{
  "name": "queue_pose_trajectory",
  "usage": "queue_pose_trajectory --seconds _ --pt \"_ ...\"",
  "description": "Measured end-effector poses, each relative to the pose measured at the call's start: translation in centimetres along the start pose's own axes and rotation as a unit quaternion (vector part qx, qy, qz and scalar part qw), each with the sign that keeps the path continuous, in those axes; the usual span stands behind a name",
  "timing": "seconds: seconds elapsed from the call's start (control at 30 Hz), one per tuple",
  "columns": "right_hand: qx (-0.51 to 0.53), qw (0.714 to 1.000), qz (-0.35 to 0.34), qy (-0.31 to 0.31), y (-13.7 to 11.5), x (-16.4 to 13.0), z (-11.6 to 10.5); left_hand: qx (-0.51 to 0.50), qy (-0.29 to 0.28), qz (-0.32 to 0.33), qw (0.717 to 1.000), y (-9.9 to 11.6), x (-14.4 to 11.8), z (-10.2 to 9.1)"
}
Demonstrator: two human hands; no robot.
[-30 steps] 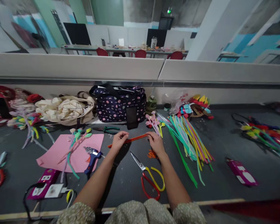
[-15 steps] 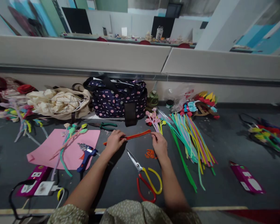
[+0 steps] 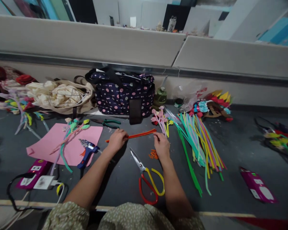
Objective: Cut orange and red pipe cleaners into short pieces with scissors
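Observation:
My left hand point(image 3: 116, 140) is shut on the left part of a long orange pipe cleaner point(image 3: 141, 134) that lies slanted across the dark table. My right hand point(image 3: 161, 146) rests on the table just below the pipe cleaner's right end with its fingers curled. I cannot tell whether it touches the end. Small orange scraps point(image 3: 153, 155) lie beside my right wrist. Red and yellow scissors point(image 3: 148, 180) lie between my forearms, blades toward the pipe cleaner.
A spread of coloured pipe cleaners point(image 3: 198, 139) lies to the right. Pink paper point(image 3: 52, 150), a blue glue gun point(image 3: 87, 152) and a purple power strip point(image 3: 30, 175) sit to the left. A polka-dot bag point(image 3: 123, 94), green pliers point(image 3: 110, 122) and small pipe-cleaner flowers point(image 3: 160, 118) stand behind.
The view has tilted down. My right hand has slipped back from the pipe cleaner's right end, which it pinched before. My left hand keeps its hold.

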State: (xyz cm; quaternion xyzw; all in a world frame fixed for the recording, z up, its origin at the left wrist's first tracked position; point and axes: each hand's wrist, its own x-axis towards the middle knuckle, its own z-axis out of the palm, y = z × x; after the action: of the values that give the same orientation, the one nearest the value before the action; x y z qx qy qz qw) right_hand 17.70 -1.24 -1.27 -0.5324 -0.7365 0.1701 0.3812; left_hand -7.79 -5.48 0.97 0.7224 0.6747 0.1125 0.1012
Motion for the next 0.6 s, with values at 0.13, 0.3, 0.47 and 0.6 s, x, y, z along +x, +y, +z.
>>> queue_pose_trajectory --seconds 0.13,0.3,0.47,0.6 --pt "0.005 1.0 0.009 -0.007 -0.1 0.3 -0.5 0.003 0.005 -0.004 1.0 -0.4 0.3 0.3" --pt "-0.013 0.998 0.025 -0.058 0.2 0.8 -2.6 -0.008 0.0 -0.009 1.0 -0.6 0.5 0.4" --pt "-0.05 0.986 -0.044 -0.152 1.5 -0.7 -6.0 -0.013 -0.002 -0.007 1.0 -0.2 0.4 0.1" --pt "-0.059 0.988 -0.029 -0.143 2.4 -3.0 -7.3 -0.024 0.005 -0.002 1.0 -0.3 0.5 0.2"
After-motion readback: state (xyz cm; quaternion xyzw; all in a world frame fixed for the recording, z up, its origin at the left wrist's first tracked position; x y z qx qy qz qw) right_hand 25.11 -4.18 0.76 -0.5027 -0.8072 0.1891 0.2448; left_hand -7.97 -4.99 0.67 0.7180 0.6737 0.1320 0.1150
